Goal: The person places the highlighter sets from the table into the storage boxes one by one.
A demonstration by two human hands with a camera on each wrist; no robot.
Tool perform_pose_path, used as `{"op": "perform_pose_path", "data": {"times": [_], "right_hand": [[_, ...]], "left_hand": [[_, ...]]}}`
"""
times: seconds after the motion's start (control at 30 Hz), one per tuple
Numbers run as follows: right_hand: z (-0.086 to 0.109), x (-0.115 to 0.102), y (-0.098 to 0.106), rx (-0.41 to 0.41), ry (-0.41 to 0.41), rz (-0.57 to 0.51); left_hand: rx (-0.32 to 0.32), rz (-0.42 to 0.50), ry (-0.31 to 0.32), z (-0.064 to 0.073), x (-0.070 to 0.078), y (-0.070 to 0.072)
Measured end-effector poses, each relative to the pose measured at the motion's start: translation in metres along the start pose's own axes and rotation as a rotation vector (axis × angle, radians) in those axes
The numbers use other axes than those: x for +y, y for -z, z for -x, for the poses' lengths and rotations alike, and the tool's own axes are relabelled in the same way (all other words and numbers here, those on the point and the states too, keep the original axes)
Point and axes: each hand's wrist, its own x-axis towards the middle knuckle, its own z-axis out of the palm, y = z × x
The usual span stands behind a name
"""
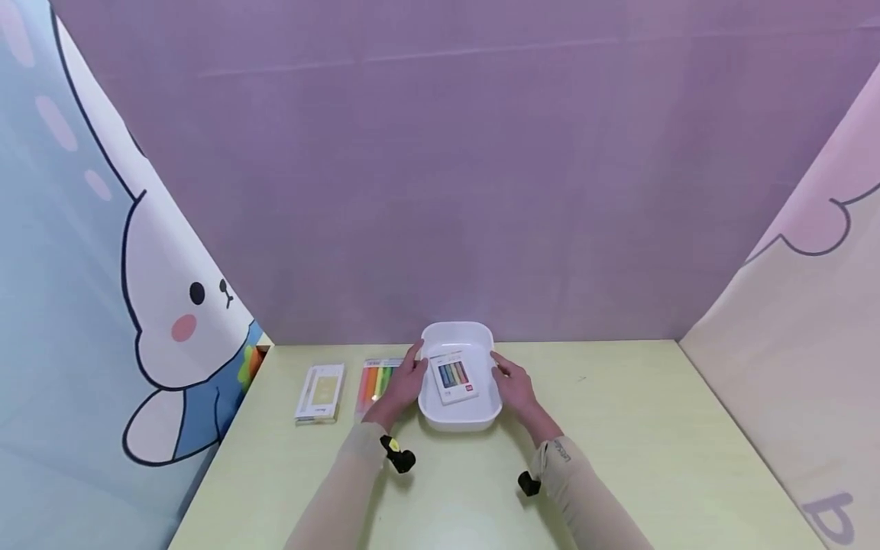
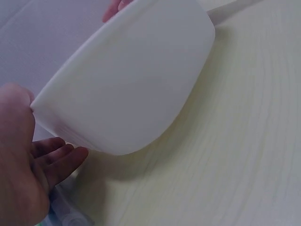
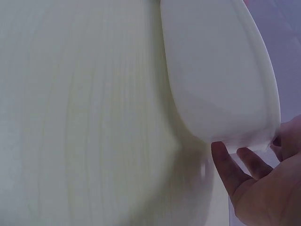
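Note:
A white plastic basin (image 1: 459,414) with rounded corners is between my two hands at the back of the table. My left hand (image 1: 404,384) grips its left side, thumb at the rim and fingers against the wall below, as the left wrist view shows. On the opposite side, my right hand (image 1: 516,387) holds the basin the same way, fingertips under the rim. A small white box (image 1: 454,378) printed with a row of coloured sticks lies slightly turned inside. In both wrist views the basin's outer wall (image 2: 136,80) casts a shadow on the tabletop.
Left of the basin lies a clear pack of bright coloured pens (image 1: 372,384), partly covered by my left hand. Farther left is a white box with a yellow panel (image 1: 321,393). A purple cloth (image 1: 440,191) rises behind the pale wooden table (image 1: 632,443), with printed cloths on both sides.

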Motion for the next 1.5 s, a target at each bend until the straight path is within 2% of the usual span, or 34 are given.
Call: {"op": "perform_pose_path", "data": {"times": [0.2, 0.37, 0.57, 0.73, 0.83, 0.93, 1.03, 1.27, 1.33, 1.43, 1.5], "right_hand": [[-0.005, 0.001, 0.006, -0.036, -0.020, -0.075], [-0.001, 0.001, 0.008, -0.091, -0.102, -0.136], [0.001, 0.000, 0.008, -0.146, -0.088, -0.162], [0.004, 0.003, 0.010, -0.139, -0.117, -0.150], [0.004, 0.004, 0.010, -0.137, -0.117, -0.139], [0.001, 0.004, 0.009, -0.155, -0.110, -0.137], [-0.003, 0.003, 0.009, -0.152, -0.104, -0.142], [-0.006, 0.003, 0.012, -0.144, -0.113, -0.148], [-0.005, 0.003, 0.011, -0.151, -0.113, -0.156], [-0.002, 0.003, 0.011, -0.150, -0.117, -0.166], [-0.001, 0.003, 0.011, -0.153, -0.121, -0.173]], "left_hand": [[0.000, 0.020, 0.005, -0.007, 0.007, 0.000], [0.000, 0.014, 0.002, -0.003, 0.004, -0.003], [0.005, 0.017, -0.024, 0.001, 0.001, 0.001], [0.017, 0.034, -0.104, 0.008, 0.005, 0.000], [0.066, 0.028, -0.161, 0.019, 0.009, 0.004], [0.149, 0.005, -0.184, 0.032, 0.009, 0.012], [0.204, -0.036, -0.197, 0.040, 0.005, 0.020], [0.320, -0.241, -0.212, 0.053, -0.001, 0.037], [0.343, -0.328, -0.200, 0.056, -0.003, 0.041], [0.355, -0.442, -0.147, 0.061, -0.006, 0.046], [0.353, -0.482, -0.110, 0.063, -0.007, 0.047]]}}
